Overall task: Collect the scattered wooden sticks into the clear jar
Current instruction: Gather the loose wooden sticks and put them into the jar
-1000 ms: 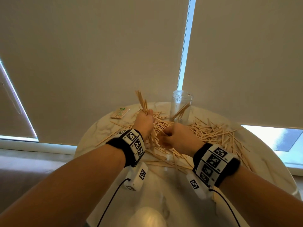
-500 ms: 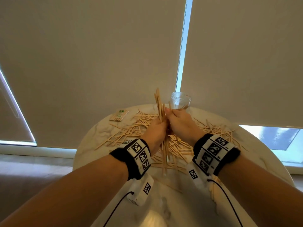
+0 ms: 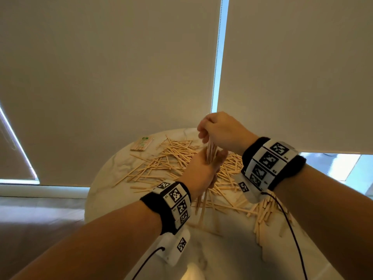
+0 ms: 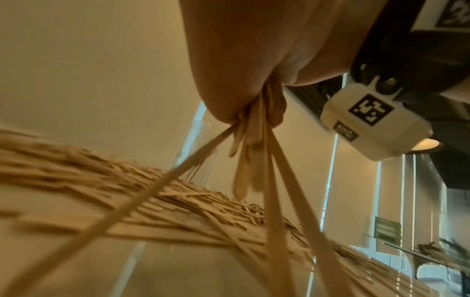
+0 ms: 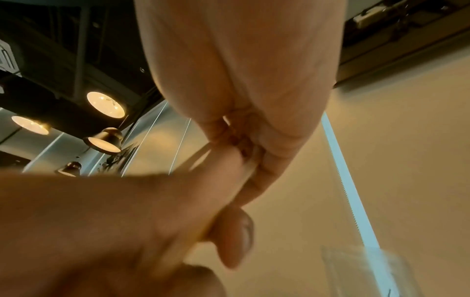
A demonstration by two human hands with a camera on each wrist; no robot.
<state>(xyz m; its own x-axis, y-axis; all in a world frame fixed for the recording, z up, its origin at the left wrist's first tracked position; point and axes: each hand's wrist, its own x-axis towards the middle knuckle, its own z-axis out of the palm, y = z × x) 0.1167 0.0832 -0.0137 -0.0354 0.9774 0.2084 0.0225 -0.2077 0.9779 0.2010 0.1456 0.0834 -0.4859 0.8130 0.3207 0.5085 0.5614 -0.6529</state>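
My left hand (image 3: pixel 201 170) grips an upright bundle of wooden sticks (image 3: pixel 211 152) above the round marble table (image 3: pixel 113 195). The bundle's lower ends hang splayed under the fist (image 4: pixel 254 144). My right hand (image 3: pixel 220 130) is just above and pinches the top of the same bundle (image 5: pixel 244 176). Many loose sticks (image 3: pixel 171 158) lie scattered over the table's far half. In the head view the hands hide the clear jar. It shows blurred behind the fist in the left wrist view (image 4: pixel 198 140) and at the lower right of the right wrist view (image 5: pixel 368 269).
A small wrapped packet of sticks (image 3: pixel 142 144) lies at the table's far left. More sticks are heaped near the right front edge (image 3: pixel 266 215). Closed roller blinds (image 3: pixel 121 67) hang right behind the table. The floor (image 3: pixel 40 219) lies to the left.
The left hand has carried the bundle right and towards the middle. The right hand has risen from the table to the bundle's top. The jar is now hidden behind the hands.
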